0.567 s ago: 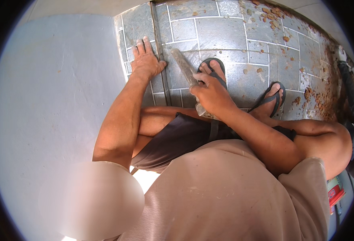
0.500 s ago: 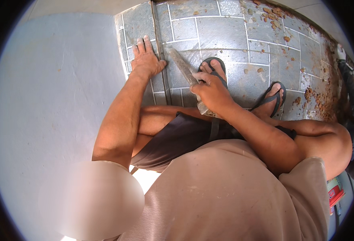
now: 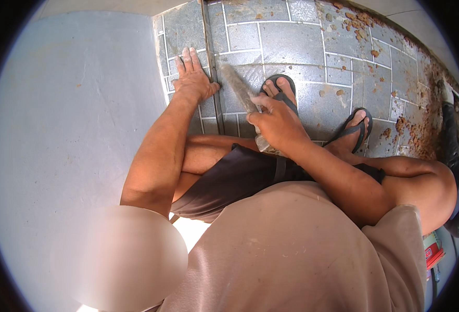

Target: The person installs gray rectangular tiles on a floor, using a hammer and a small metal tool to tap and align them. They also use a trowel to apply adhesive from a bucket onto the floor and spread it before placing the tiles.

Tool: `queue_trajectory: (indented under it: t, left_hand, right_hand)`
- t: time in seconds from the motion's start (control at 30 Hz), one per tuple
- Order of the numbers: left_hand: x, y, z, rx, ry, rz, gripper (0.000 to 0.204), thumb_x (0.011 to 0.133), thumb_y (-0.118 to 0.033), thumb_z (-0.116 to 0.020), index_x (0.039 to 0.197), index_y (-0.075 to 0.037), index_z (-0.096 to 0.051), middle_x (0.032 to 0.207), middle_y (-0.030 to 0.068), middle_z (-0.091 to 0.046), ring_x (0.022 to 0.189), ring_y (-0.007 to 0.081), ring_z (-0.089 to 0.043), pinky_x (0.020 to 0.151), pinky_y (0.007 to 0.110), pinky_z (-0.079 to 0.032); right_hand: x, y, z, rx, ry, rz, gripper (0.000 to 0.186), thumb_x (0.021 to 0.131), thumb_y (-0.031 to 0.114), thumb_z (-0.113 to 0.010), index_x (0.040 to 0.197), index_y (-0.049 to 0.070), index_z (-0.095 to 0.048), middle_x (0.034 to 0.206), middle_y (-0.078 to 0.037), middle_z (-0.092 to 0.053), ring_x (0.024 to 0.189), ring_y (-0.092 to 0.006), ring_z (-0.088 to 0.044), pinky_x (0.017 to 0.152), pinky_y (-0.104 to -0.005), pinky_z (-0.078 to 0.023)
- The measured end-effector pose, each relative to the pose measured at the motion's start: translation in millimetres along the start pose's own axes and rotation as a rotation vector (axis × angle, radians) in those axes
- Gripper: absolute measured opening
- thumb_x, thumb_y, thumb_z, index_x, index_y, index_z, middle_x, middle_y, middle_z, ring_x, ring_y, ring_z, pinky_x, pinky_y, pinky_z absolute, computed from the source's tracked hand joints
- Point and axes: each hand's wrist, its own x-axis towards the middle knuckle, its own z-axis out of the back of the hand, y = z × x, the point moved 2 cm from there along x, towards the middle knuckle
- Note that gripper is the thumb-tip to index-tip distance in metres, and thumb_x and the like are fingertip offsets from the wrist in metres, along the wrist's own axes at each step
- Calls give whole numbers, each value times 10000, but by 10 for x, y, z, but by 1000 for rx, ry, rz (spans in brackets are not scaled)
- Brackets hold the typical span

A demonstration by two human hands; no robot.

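Observation:
My left hand (image 3: 193, 82) lies flat with its fingers spread on grey tiles. Its thumb reaches a long, narrow dark strip (image 3: 212, 67) that runs across the tiled floor. In my right hand (image 3: 279, 120) is a dusty grey bar (image 3: 236, 86), held around its lower part. The bar's far end points up and left toward the strip, over the tiles. A thicker, pale block-like end (image 3: 265, 144) shows below the hand. Whether the bar touches the floor, I cannot tell.
A smooth grey wall (image 3: 73, 114) rises along the left. My sandalled feet (image 3: 281, 88) stand on the tiles (image 3: 292, 44). Brown dirt clumps (image 3: 357, 23) lie scattered at the far and right side. At the right edge is a dark, long object (image 3: 450, 127); red items (image 3: 433, 256) are below it.
The whole view has shifted slightly, moving hands, strip and tiles a little to the right. My left hand stays flat, and the right keeps its grip on the bar.

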Motion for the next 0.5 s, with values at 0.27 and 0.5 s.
queue_trajectory:
  t: [0.27, 0.5]
  left_hand:
    - [-31, -18, 23, -39, -8, -3, 1345, 864, -572, -833, 1723, -65, 69, 1813, 147, 75, 1659, 425, 46, 1216, 683, -386]
    - [-87, -81, 111, -39, 8, 32, 1290, 888, -567, -799, 1723, -58, 43, 1807, 150, 56, 1656, 418, 19, 1215, 701, -355]
  right_hand:
    - [21, -164, -73, 30, -20, 66, 518, 934, 218, -735, 1373, -49, -677, 1298, -223, -682, 1134, -276, -685, 1010, -338, -504]
    - [83, -198, -72, -199, -215, 197, 499, 938, 192, -733, 1379, -27, -653, 1511, -301, -547, 1195, -299, -696, 987, -361, -533]
